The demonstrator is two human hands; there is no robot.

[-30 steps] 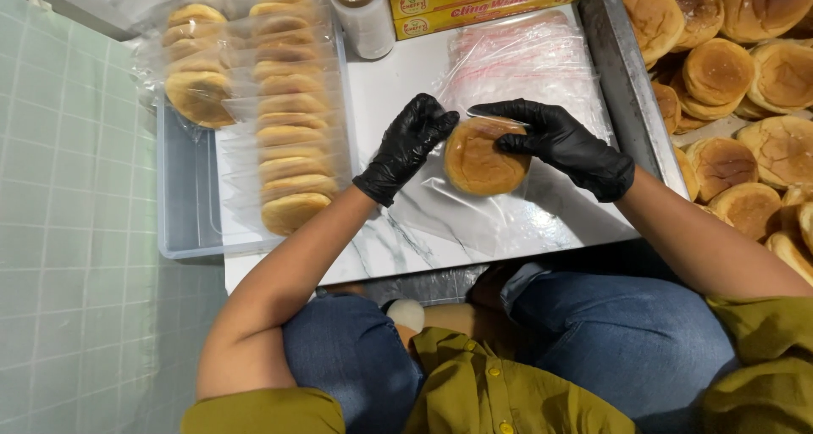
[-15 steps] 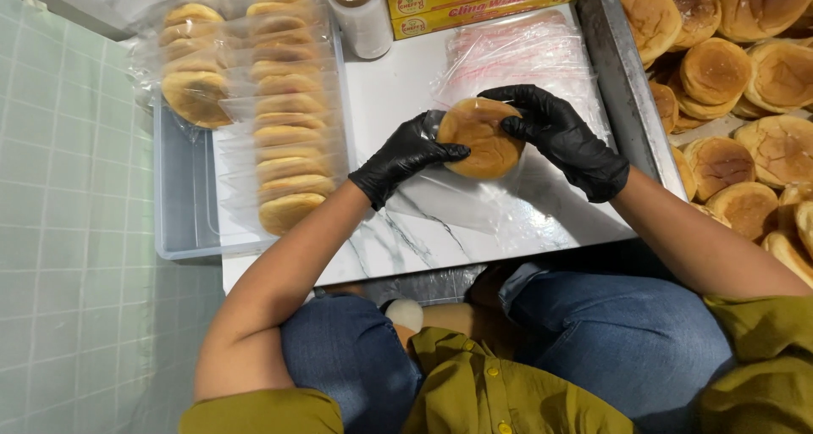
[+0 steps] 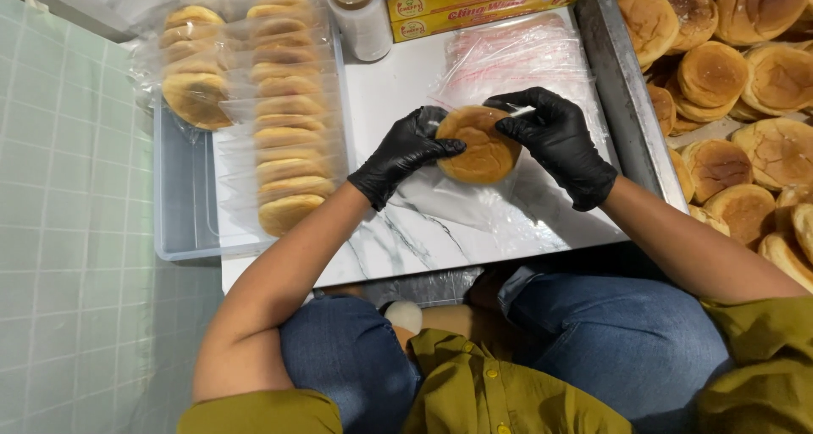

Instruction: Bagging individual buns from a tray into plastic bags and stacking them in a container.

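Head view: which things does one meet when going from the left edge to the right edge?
Green tiled wall → bagged buns in clear tray → left hand → bun in clear bag → right hand → loose buns.

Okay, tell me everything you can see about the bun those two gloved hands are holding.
The bun is round, flat and golden brown with a smooth, slightly mottled crust, looking soft and baked. It is held just above the white marbled board, tilted toward the camera. The left hand in a black glove grips its left edge; the right hand pinches its upper right edge. A clear plastic bag wraps its lower side and trails onto the board; whether the bun is fully inside is unclear.
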